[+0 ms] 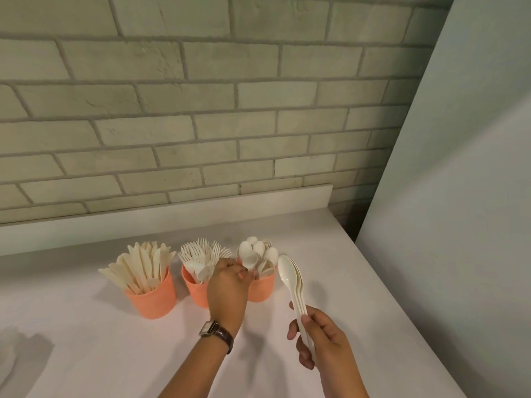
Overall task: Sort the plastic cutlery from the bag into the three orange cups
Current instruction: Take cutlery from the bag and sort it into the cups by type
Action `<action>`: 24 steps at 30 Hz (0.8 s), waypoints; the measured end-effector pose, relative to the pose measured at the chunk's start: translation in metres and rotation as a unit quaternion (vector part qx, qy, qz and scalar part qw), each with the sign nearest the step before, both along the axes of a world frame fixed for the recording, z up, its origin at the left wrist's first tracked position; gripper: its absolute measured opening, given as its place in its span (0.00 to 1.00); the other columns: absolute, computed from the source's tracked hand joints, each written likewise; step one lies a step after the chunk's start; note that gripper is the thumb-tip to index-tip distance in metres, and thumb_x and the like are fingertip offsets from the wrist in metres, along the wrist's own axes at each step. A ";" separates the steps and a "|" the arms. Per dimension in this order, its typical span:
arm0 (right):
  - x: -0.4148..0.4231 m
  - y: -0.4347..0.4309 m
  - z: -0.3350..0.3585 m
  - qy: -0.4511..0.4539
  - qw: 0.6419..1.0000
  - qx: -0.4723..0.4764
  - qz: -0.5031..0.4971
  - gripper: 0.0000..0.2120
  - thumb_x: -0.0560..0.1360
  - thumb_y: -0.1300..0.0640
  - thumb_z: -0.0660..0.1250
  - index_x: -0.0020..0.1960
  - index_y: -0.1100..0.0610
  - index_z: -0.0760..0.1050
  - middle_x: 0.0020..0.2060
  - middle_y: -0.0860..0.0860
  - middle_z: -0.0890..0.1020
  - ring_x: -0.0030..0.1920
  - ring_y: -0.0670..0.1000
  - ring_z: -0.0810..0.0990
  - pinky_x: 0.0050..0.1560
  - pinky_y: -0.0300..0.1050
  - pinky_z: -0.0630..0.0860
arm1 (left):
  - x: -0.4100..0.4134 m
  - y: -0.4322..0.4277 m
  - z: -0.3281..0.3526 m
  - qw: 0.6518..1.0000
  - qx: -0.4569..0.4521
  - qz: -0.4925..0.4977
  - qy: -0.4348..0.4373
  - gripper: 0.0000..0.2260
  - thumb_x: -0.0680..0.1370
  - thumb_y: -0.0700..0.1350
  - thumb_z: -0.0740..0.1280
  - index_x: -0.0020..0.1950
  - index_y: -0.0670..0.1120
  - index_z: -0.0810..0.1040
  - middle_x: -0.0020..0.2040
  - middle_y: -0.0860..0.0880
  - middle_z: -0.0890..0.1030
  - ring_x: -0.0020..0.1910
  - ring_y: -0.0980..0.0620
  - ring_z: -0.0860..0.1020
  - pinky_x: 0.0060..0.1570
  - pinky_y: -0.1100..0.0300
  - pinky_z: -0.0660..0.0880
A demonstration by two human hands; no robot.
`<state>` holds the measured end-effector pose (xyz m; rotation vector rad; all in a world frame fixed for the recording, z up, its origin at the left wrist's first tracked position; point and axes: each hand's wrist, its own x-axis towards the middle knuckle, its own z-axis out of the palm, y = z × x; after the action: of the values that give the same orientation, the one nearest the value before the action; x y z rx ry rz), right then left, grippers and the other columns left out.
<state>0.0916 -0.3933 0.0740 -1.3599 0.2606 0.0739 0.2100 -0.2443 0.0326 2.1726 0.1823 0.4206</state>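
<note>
View: head
Key relation: our right hand point(324, 337) holds a spoon stack point(290, 271) just right of the spoon cup point(263, 288). The cup lies ahead and left of the grip.
Long axis: the stack runs from the grip away from us, leaning slightly left. The bowls are at the far end, about level with the cup's contents.
Nearer hand: our left hand point(228, 285) is at that cup's near rim. The right is near it but apart.
Right grip: fingers and thumb wrap the handles low down.
Left grip: fingers are curled among the spoons in the cup. We cannot tell if they pinch 1.
Next move, we judge: tip the stack left, handles down into the cup.
Materials: the cutlery is smooth, pale cream plastic. All 3 cups are orange, tapered and faintly ribbed.
Other cups: the knife cup point(152, 297) is leftmost and the fork cup point(195, 291) is in the middle. Both are full.
Rest: a watch point(217, 331), the matte white counter point(115, 354) and a rough brick wall point(201, 110).
Bag: a blurred grey shape point(23, 351) at lower left may be it.
</note>
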 end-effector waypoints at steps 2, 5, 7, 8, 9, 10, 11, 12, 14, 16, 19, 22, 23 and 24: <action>0.000 0.002 -0.001 -0.009 1.000 -0.007 0.003 0.12 0.79 0.66 0.57 0.50 0.59 0.79 0.32 0.55 0.81 0.24 0.50 0.64 0.25 0.39 0.62 | 0.001 0.002 -0.008 0.998 0.052 -0.025 0.034 0.07 0.73 0.46 0.70 0.38 0.43 0.82 0.46 0.51 0.75 0.39 0.52 0.74 0.36 0.63 0.63; 0.002 0.005 -0.002 0.002 1.000 0.019 0.009 0.12 0.79 0.66 0.57 0.50 0.61 0.79 0.35 0.57 0.83 0.24 0.49 0.65 0.25 0.40 0.64 | -0.001 0.007 -0.008 0.994 0.076 -0.066 0.039 0.05 0.73 0.46 0.69 0.42 0.46 0.83 0.45 0.51 0.75 0.43 0.52 0.76 0.39 0.63 0.64; 0.003 0.006 -0.001 0.012 0.998 0.058 0.017 0.12 0.79 0.67 0.56 0.51 0.63 0.79 0.35 0.60 0.83 0.23 0.49 0.65 0.24 0.39 0.64 | -0.011 0.011 0.001 0.995 0.053 -0.070 0.037 0.02 0.73 0.44 0.70 0.42 0.46 0.81 0.41 0.52 0.75 0.40 0.52 0.74 0.37 0.63 0.65; 0.003 0.008 -0.001 0.015 0.997 0.076 0.025 0.12 0.79 0.67 0.55 0.52 0.64 0.78 0.35 0.60 0.83 0.23 0.49 0.65 0.23 0.39 0.63 | -0.018 0.013 0.007 0.997 0.027 -0.063 0.039 0.03 0.72 0.44 0.71 0.40 0.47 0.79 0.38 0.52 0.75 0.37 0.51 0.74 0.36 0.63 0.66; 0.003 0.009 0.000 0.016 0.995 0.092 0.032 0.13 0.79 0.67 0.55 0.52 0.64 0.78 0.35 0.61 0.82 0.22 0.49 0.65 0.23 0.39 0.63 | -0.026 0.015 0.012 0.998 -0.014 -0.054 0.042 0.05 0.72 0.44 0.71 0.38 0.48 0.77 0.36 0.53 0.76 0.36 0.52 0.75 0.35 0.63 0.68; 0.003 0.011 0.001 0.016 0.994 0.105 0.040 0.13 0.80 0.66 0.54 0.53 0.65 0.77 0.35 0.61 0.82 0.22 0.48 0.65 0.22 0.39 0.63 | -0.035 0.016 0.020 0.995 -0.074 -0.048 0.052 0.04 0.72 0.44 0.71 0.40 0.49 0.78 0.37 0.54 0.77 0.36 0.52 0.76 0.36 0.63 0.72; 0.003 0.012 0.001 0.017 0.993 0.111 0.048 0.13 0.80 0.66 0.53 0.53 0.65 0.77 0.35 0.60 0.82 0.22 0.48 0.65 0.22 0.39 0.63 | -0.046 0.016 0.029 0.985 -0.150 -0.048 0.069 0.03 0.73 0.44 0.71 0.43 0.51 0.80 0.40 0.54 0.80 0.38 0.52 0.78 0.37 0.62 0.76; 0.003 0.014 0.001 0.018 0.992 0.109 0.057 0.13 0.80 0.66 0.53 0.53 0.64 0.76 0.35 0.60 0.82 0.21 0.49 0.65 0.21 0.38 0.63 | -0.057 0.014 0.038 0.968 -0.224 -0.058 0.093 0.03 0.73 0.44 0.70 0.45 0.52 0.81 0.43 0.54 0.82 0.41 0.54 0.80 0.37 0.62 0.79; 0.003 0.020 0.001 0.018 0.993 0.090 0.077 0.13 0.81 0.65 0.53 0.54 0.64 0.76 0.35 0.59 0.82 0.21 0.49 0.65 0.21 0.38 0.63 | -0.079 0.009 0.053 0.933 -0.320 -0.095 0.131 0.04 0.74 0.43 0.70 0.43 0.52 0.83 0.41 0.55 0.84 0.40 0.58 0.81 0.37 0.65 0.79; 0.003 0.027 0.000 0.014 0.993 0.059 0.099 0.12 0.81 0.65 0.53 0.53 0.64 0.76 0.35 0.58 0.82 0.20 0.49 0.65 0.21 0.37 0.63 | -0.096 0.005 0.064 0.927 -0.330 -0.122 0.133 0.05 0.73 0.42 0.71 0.41 0.52 0.85 0.36 0.53 0.85 0.34 0.57 0.80 0.39 0.66 0.78; 0.002 0.037 0.000 0.008 0.992 0.015 0.122 0.11 0.81 0.64 0.54 0.51 0.64 0.75 0.34 0.55 0.83 0.19 0.50 0.67 0.20 0.36 0.64 | -0.106 0.006 0.066 0.930 -0.344 -0.074 0.103 0.06 0.69 0.38 0.73 0.40 0.49 0.85 0.33 0.46 0.84 0.30 0.55 0.77 0.34 0.71 0.74; 0.002 0.044 -0.002 0.009 0.993 -0.014 0.120 0.10 0.81 0.63 0.54 0.51 0.64 0.74 0.35 0.55 0.84 0.19 0.49 0.67 0.21 0.36 0.63 | -0.109 0.010 0.064 0.927 -0.364 -0.040 0.085 0.08 0.69 0.34 0.73 0.38 0.48 0.85 0.35 0.46 0.85 0.33 0.54 0.80 0.34 0.71 0.74; 0.002 0.045 -0.002 0.012 0.993 -0.020 0.119 0.09 0.81 0.63 0.55 0.51 0.64 0.73 0.35 0.55 0.84 0.19 0.49 0.66 0.22 0.35 0.62 | -0.110 0.011 0.065 0.923 -0.373 -0.040 0.083 0.10 0.69 0.34 0.73 0.37 0.49 0.85 0.35 0.44 0.85 0.32 0.53 0.79 0.33 0.70 0.74; 0.002 0.047 -0.003 0.014 0.993 -0.022 0.117 0.09 0.81 0.63 0.55 0.51 0.63 0.73 0.34 0.55 0.83 0.19 0.49 0.65 0.23 0.35 0.60 | -0.111 0.012 0.065 0.919 -0.383 -0.042 0.082 0.11 0.70 0.33 0.72 0.37 0.48 0.85 0.34 0.42 0.84 0.30 0.52 0.77 0.33 0.70 0.74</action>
<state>0.0939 -0.3467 0.0711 -1.4294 0.1255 0.2843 0.0989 -0.2324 0.0972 1.4280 0.2903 0.0815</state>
